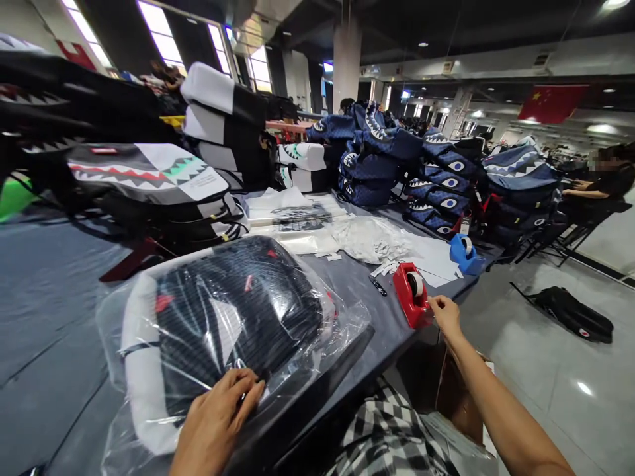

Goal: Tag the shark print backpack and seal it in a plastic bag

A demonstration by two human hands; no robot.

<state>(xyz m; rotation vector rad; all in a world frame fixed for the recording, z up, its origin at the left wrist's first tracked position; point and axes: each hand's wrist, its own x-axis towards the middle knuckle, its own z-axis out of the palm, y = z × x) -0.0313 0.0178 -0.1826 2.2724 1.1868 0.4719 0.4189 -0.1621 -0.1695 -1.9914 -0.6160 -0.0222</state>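
A black and white backpack (233,297) with red marks lies on the table inside a clear plastic bag (347,324). My left hand (221,406) rests on its near side, fingers curled and closed on the bag's plastic. My right hand (445,314) is at the front end of a red tape dispenser (409,297), thumb and fingertips pinched at the cutting edge on the end of the tape. The white tape roll (415,284) sits in the dispenser. Beside it lies a small black item (378,285), perhaps a cutter.
A blue tape dispenser (466,254) stands near the table's right edge. Behind are crumpled white packets (372,238), flat plastic bags (292,218) and stacks of navy backpacks (381,152). Grey backpacks (153,178) are piled left. A black bag (570,311) lies on the floor; a person (602,178) sits far right.
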